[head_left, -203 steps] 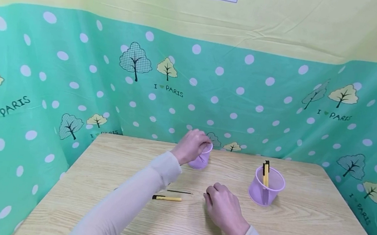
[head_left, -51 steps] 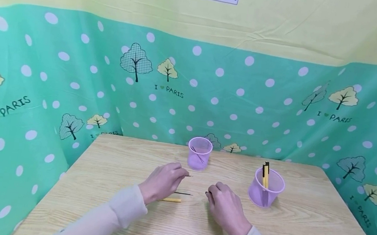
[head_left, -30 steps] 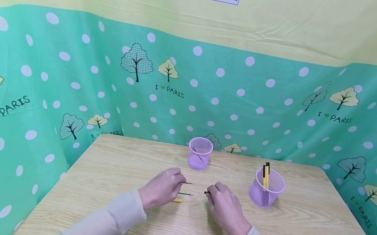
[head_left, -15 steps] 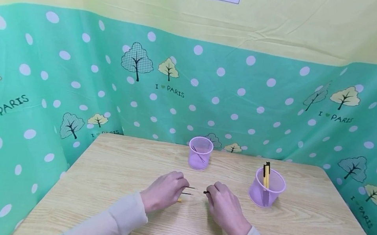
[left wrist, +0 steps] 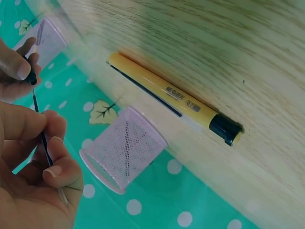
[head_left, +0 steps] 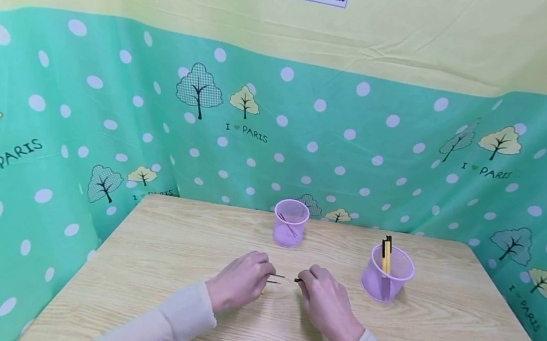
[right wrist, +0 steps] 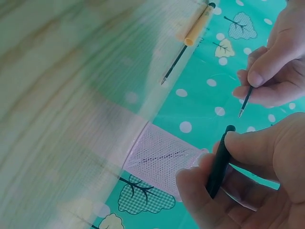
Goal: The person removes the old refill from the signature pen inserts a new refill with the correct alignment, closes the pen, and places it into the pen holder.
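Note:
My left hand [head_left: 241,278] pinches a thin dark pen refill [right wrist: 246,101] between thumb and fingers, its metal tip pointing toward my right hand [head_left: 329,301]. The right hand holds a short black pen barrel piece [right wrist: 219,164], its narrow end facing the refill tip with a small gap between them. Below the left hand on the table lies a yellow pen barrel [left wrist: 162,86] with a black end. Alongside it is a second refill [left wrist: 145,89]. In the head view the left hand mostly covers the yellow barrel.
A purple mesh cup [head_left: 288,236] with thin dark refills stands at the back of the wooden table [head_left: 183,228]. A wider purple mesh cup [head_left: 375,284] at the right holds yellow and black pens [head_left: 386,257]. A patterned curtain [head_left: 264,163] surrounds the table.
The left hand has come out from the back cup with a refill, then moved forward and right toward the black piece. The right hand has stayed nearly in place.

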`<state>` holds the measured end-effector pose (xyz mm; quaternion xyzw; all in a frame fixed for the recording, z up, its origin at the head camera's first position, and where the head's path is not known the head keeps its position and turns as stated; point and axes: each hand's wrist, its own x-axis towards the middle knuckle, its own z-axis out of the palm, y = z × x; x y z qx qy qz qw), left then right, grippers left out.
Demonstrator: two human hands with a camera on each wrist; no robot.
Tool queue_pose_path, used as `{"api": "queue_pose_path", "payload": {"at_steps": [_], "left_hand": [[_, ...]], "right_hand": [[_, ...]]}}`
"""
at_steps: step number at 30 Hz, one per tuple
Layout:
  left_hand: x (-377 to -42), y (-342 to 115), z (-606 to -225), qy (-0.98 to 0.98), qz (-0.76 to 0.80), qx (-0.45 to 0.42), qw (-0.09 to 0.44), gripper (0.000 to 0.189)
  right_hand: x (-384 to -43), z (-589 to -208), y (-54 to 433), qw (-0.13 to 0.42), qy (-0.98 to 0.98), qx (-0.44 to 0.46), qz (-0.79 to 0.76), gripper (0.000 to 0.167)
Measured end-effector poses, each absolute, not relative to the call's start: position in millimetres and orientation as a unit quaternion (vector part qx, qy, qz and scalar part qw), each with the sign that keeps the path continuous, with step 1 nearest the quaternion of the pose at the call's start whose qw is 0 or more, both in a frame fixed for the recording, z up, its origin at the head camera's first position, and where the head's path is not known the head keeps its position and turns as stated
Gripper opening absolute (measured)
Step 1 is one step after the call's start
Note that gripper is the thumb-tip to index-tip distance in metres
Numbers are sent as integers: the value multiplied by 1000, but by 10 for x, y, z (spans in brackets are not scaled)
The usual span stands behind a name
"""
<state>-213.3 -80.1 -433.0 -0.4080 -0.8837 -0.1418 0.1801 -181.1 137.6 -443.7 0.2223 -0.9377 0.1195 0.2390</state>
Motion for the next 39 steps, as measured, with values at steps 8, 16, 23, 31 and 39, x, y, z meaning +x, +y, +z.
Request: {"api": "queue_pose_path", "payload": {"at_steps": [8, 16, 23, 31, 39], "left_hand": [[-2118, -778, -4338, -887, -129, -407, 178, 17], [-2109, -751, -4340, -886, -132, -407, 180, 16], [-2115, -734, -4348, -885, -134, -411, 175, 16], [-2106, -707, -4362, -885, -129, -410, 179, 16], [-2101, -696, -4359, -889, -121, -402, 183, 13]], "right_hand": [[-1813, -4441, 1381, 247, -934, 230, 114, 7], [-1817, -4446, 1387, 250, -932, 236, 115, 8], [-1814, -4445, 1388, 258, -927, 246, 114, 9], [-1817, -4450, 1385, 265, -923, 254, 119, 10], [-1817, -4452, 1385, 266, -921, 258, 124, 10]]}}
